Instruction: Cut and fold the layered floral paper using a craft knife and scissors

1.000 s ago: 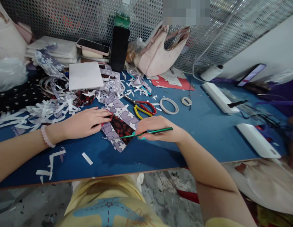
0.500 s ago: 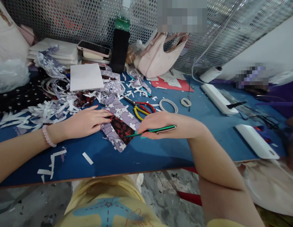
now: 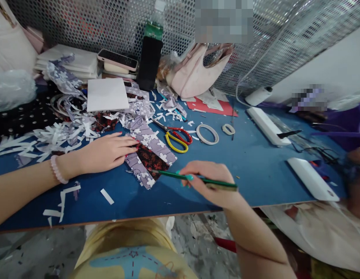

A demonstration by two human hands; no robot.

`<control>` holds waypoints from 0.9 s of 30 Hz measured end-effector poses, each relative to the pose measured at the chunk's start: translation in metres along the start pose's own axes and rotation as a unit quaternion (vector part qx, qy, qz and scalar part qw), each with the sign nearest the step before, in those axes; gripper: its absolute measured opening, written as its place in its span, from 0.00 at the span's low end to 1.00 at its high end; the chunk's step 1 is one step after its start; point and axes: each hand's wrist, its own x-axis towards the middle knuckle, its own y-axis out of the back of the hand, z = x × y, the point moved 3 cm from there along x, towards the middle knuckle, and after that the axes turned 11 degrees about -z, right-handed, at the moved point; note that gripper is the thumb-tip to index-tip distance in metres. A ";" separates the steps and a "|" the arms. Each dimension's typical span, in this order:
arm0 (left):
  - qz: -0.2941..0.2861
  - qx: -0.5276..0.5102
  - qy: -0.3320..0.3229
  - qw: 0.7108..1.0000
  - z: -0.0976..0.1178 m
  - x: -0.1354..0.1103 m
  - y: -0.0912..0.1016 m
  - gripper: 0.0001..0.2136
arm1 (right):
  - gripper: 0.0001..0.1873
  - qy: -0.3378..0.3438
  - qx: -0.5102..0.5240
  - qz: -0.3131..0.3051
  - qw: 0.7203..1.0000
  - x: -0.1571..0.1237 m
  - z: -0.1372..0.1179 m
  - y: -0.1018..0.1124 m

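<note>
My left hand [image 3: 103, 152] lies flat, fingers stretched out, with its fingertips pressing on a folded piece of lilac fabric [image 3: 147, 133] printed with white flowers. Between the fabric's two lilac edges shows a strip of dark fabric [image 3: 153, 162] with a red pattern. A pair of green tweezers [image 3: 171, 175] is held in my right hand [image 3: 213, 180], and its thin tip touches or hovers just over the dark strip; which of these, I cannot tell. Scissors [image 3: 177, 139] with red and yellow handles rest just beyond the fabric.
Paper and fabric scraps [image 3: 64, 133] heap at the left, beside a white card stack [image 3: 107, 95]. Tape rolls [image 3: 207, 134] lie right of the scissors. Behind stand a phone [image 3: 150, 64], a bottle [image 3: 154, 29] and a pink handbag [image 3: 193, 75]. White power strips [image 3: 268, 126] lie at right.
My right hand has drawn back right and toward me with the tweezers, uncovering the scissors' handles and the fabric's right corner. My left hand has stayed on the fabric.
</note>
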 end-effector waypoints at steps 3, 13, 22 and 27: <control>0.006 -0.011 -0.005 1.000 -0.001 0.000 -0.001 0.21 | 0.10 0.006 -0.040 0.007 0.999 -0.012 -0.003 -0.014; 0.000 -0.025 0.000 1.000 -0.001 0.000 -0.001 0.21 | 0.07 0.016 -0.033 -0.015 0.999 -0.008 0.001 -0.004; 0.003 -0.032 -0.001 0.999 -0.001 0.001 -0.002 0.21 | 0.09 -0.022 -0.018 0.031 0.999 -0.021 -0.010 -0.023; 0.001 -0.026 0.004 1.000 -0.002 0.001 -0.003 0.21 | 0.09 -0.056 -0.047 0.020 0.997 -0.018 -0.021 -0.025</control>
